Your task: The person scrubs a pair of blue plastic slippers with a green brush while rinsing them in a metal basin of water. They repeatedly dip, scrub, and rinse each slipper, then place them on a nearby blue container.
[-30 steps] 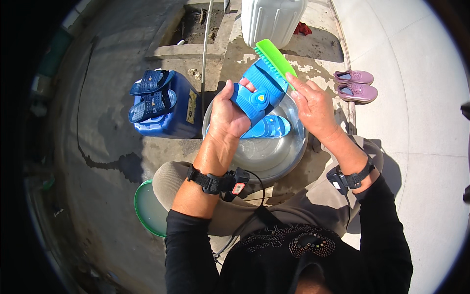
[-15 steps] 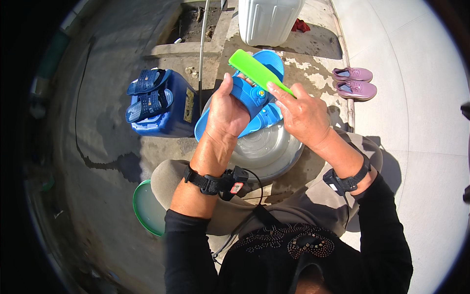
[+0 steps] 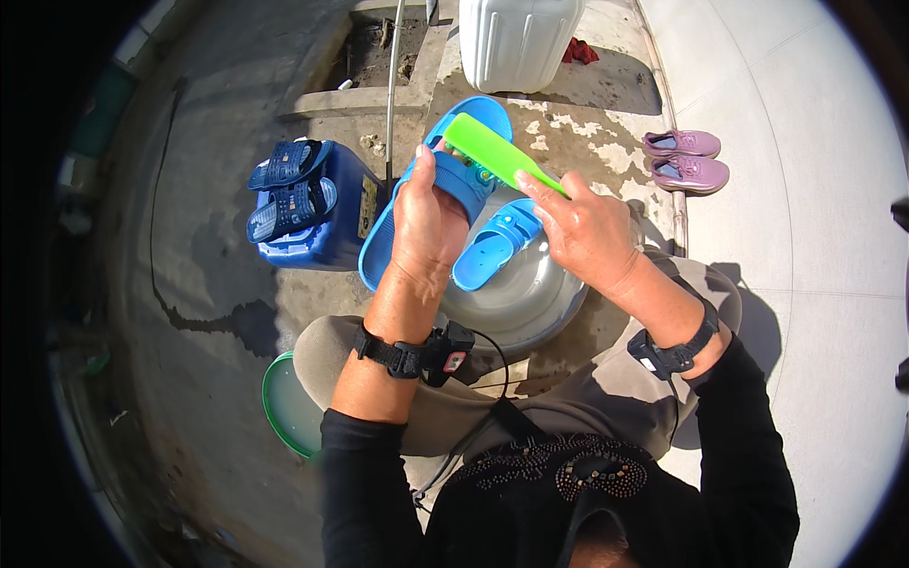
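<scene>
My left hand [image 3: 426,216] grips a light-blue slipper [image 3: 381,251], its fingers tucked under the strap. The slipper is tilted, with its far end up and away from me. In my right hand [image 3: 587,227] is a bright green scrubbing brush [image 3: 492,147], held by the handle with a finger along its back. Its bristles face the slipper's strap and appear to touch it; the head partly covers that strap. Below, a second light-blue slipper [image 3: 488,254] rests in a round metal basin [image 3: 516,327] that seems to hold water.
A blue jerrycan [image 3: 327,222] at left carries two dark-blue slippers [image 3: 289,194]. A white plastic container [image 3: 519,47] stands at the back. Pink shoes [image 3: 689,170] sit on the right. Near my left knee is a green-rimmed bucket [image 3: 289,407]. A pale hose [image 3: 393,85] runs behind the basin.
My left hand has shifted the held slipper left and turned it more upright, uncovering the second slipper in the basin. The brush has moved slightly down along the strap.
</scene>
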Action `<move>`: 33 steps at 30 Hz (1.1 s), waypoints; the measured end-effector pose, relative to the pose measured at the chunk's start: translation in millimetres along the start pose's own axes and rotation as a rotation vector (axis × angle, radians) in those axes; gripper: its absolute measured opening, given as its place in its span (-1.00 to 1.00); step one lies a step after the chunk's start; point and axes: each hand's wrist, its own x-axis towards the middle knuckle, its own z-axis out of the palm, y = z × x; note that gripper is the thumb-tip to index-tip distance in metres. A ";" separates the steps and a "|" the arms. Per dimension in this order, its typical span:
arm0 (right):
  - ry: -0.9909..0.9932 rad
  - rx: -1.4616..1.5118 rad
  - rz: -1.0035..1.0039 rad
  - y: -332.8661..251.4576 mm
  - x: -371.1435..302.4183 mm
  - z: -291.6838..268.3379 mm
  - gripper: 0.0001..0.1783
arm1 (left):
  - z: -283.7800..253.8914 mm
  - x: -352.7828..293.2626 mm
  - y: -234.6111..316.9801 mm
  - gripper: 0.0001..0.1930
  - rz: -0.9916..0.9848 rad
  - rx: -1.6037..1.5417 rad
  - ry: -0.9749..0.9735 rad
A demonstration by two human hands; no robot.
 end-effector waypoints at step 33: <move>0.131 -0.074 -0.001 12.2 12.3 7.4 -0.47 | 2.8 -1.5 2.3 -0.39 0.092 -0.017 -0.229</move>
